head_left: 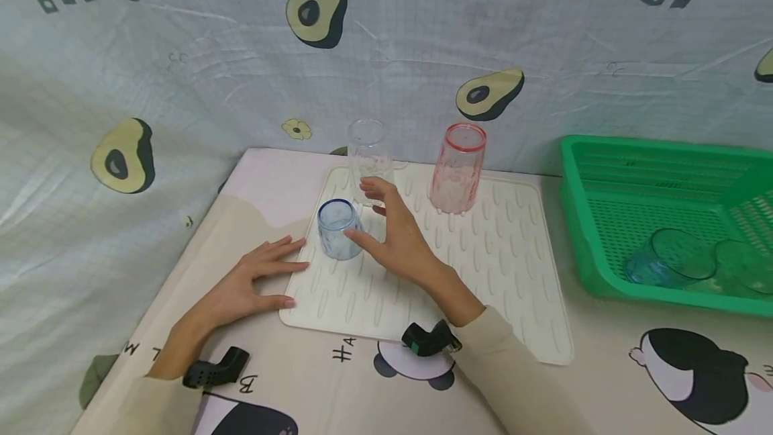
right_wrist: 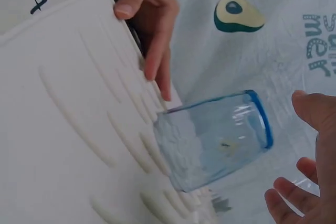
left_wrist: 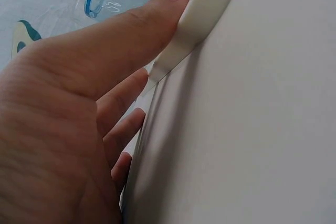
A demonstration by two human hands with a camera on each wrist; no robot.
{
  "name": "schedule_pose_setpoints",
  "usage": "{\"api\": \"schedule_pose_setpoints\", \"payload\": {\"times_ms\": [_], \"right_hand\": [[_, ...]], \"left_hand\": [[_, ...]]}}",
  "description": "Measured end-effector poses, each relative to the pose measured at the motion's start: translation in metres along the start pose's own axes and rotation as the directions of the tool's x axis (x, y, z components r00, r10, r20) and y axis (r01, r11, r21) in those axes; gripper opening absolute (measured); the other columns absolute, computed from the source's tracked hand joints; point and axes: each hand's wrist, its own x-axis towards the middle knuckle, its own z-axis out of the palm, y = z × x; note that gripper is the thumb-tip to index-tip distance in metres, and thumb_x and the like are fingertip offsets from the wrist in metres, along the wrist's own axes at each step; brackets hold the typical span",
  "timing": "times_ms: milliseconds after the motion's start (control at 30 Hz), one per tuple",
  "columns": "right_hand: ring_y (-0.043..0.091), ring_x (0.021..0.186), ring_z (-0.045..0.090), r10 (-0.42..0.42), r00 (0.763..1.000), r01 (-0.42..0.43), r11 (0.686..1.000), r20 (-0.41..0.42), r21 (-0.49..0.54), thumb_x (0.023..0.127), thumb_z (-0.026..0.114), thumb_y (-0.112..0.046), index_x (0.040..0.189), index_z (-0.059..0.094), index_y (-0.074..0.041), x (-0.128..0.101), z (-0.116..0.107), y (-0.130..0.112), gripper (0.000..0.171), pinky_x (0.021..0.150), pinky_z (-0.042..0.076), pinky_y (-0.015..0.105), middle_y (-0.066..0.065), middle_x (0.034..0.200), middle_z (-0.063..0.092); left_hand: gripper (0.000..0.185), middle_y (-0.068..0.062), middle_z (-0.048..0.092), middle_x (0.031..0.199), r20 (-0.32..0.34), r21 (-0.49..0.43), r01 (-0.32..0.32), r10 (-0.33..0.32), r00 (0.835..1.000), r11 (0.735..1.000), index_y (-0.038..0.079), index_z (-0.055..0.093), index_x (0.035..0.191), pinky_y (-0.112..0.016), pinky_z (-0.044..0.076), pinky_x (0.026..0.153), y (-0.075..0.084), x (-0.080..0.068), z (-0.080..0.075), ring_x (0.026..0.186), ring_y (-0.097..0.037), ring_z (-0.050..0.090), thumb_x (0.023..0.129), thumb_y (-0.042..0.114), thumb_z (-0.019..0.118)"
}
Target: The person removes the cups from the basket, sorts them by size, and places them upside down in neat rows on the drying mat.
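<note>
A short blue-rimmed glass (head_left: 337,233) stands upright near the left side of the white ribbed drying mat (head_left: 489,280). My right hand (head_left: 400,242) hovers just right of this glass, thumb and fingers spread. The right wrist view shows a gap between those fingers (right_wrist: 295,195) and the blue rim, with nothing held. At the mat's left edge, my left hand (head_left: 246,288) has its fingers extended, fingertips right at the border. Its thumb (left_wrist: 152,17) lies along the mat's thick edge in the left wrist view. Behind the blue glass stands a tall clear glass (head_left: 367,153), partly covered by my right fingers.
A tall pink glass (head_left: 457,176) stands at the back of the mat. To the right, a green plastic basket (head_left: 580,240) holds a blue glass (head_left: 655,264) and a greenish-looking glass (head_left: 745,267) lying low inside. A patterned cloth (head_left: 398,39) hangs behind the table.
</note>
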Motion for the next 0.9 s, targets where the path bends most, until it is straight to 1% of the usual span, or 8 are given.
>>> {"api": "schedule_pose_setpoints", "payload": {"times_ms": [200, 333, 500, 600, 733, 800, 900], "right_hand": [[0.019, 0.116, 0.042, -0.108, 0.993, 0.104, 0.991, -0.042, -0.080, 0.079, 0.068, -0.019, 0.132, 0.034, -0.009, 0.001, -0.038, -0.011, 0.064, 0.090, 0.041, 0.032, 0.006, 0.129, 0.041], [0.017, 0.114, 0.043, -0.130, 0.990, 0.123, 0.983, -0.048, -0.135, 0.077, 0.070, -0.017, 0.130, 0.038, -0.007, -0.003, -0.063, -0.019, 0.062, 0.091, 0.041, 0.031, 0.005, 0.126, 0.043], [0.020, 0.112, 0.046, -0.151, 0.985, 0.136, 0.975, -0.079, -0.175, 0.074, 0.072, -0.010, 0.126, 0.042, -0.004, -0.013, -0.090, -0.024, 0.061, 0.089, 0.043, 0.035, 0.007, 0.123, 0.047], [0.021, 0.110, 0.047, -0.145, 0.984, 0.121, 0.970, -0.106, -0.210, 0.071, 0.073, -0.003, 0.124, 0.044, -0.001, -0.020, -0.104, -0.031, 0.061, 0.086, 0.045, 0.038, 0.010, 0.121, 0.049], [0.027, 0.109, 0.047, -0.106, 0.986, 0.070, 0.966, -0.132, -0.248, 0.068, 0.072, 0.006, 0.120, 0.043, 0.008, -0.030, -0.122, -0.050, 0.059, 0.084, 0.045, 0.042, 0.018, 0.117, 0.049], [0.030, 0.109, 0.047, -0.081, 0.987, 0.041, 0.962, -0.137, -0.270, 0.067, 0.071, 0.009, 0.119, 0.042, 0.011, -0.034, -0.131, -0.058, 0.059, 0.085, 0.044, 0.043, 0.021, 0.116, 0.049], [0.031, 0.109, 0.046, -0.048, 0.988, 0.004, 0.956, -0.144, -0.292, 0.067, 0.069, 0.014, 0.120, 0.041, 0.012, -0.042, -0.144, -0.060, 0.060, 0.087, 0.043, 0.040, 0.022, 0.117, 0.048]], "left_hand": [[0.054, -0.001, 0.037, 0.138, -0.010, 0.002, 0.020, -0.020, 1.000, 1.000, 0.019, 0.061, 0.117, -0.039, 0.007, 0.106, -0.002, -0.001, 0.000, 0.131, -0.026, 0.020, 0.068, 0.036, 0.075], [0.054, -0.001, 0.037, 0.138, -0.013, -0.010, 0.018, -0.018, 1.000, 1.000, 0.019, 0.061, 0.117, -0.040, 0.007, 0.106, -0.002, -0.002, 0.001, 0.131, -0.026, 0.020, 0.068, 0.035, 0.075], [0.054, -0.002, 0.037, 0.138, -0.010, 0.001, 0.015, -0.015, 1.000, 1.000, 0.019, 0.061, 0.117, -0.040, 0.007, 0.106, -0.002, -0.001, 0.000, 0.131, -0.026, 0.020, 0.068, 0.036, 0.075], [0.055, -0.002, 0.037, 0.139, -0.007, 0.014, 0.020, -0.019, 1.000, 1.000, 0.019, 0.061, 0.117, -0.040, 0.007, 0.106, -0.002, -0.001, -0.002, 0.131, -0.026, 0.020, 0.068, 0.035, 0.076], [0.055, -0.001, 0.036, 0.139, -0.004, 0.017, 0.030, -0.030, 1.000, 0.999, 0.018, 0.061, 0.117, -0.041, 0.007, 0.106, 0.000, -0.001, -0.002, 0.131, -0.026, 0.020, 0.068, 0.035, 0.076], [0.054, -0.002, 0.037, 0.139, -0.005, 0.009, 0.028, -0.028, 1.000, 1.000, 0.018, 0.061, 0.117, -0.042, 0.007, 0.105, 0.000, -0.001, -0.002, 0.131, -0.027, 0.020, 0.068, 0.035, 0.076], [0.054, -0.003, 0.037, 0.138, -0.009, -0.004, 0.015, -0.015, 1.000, 1.000, 0.018, 0.061, 0.117, -0.042, 0.007, 0.105, -0.001, -0.001, -0.001, 0.130, -0.027, 0.020, 0.068, 0.035, 0.076]]}}
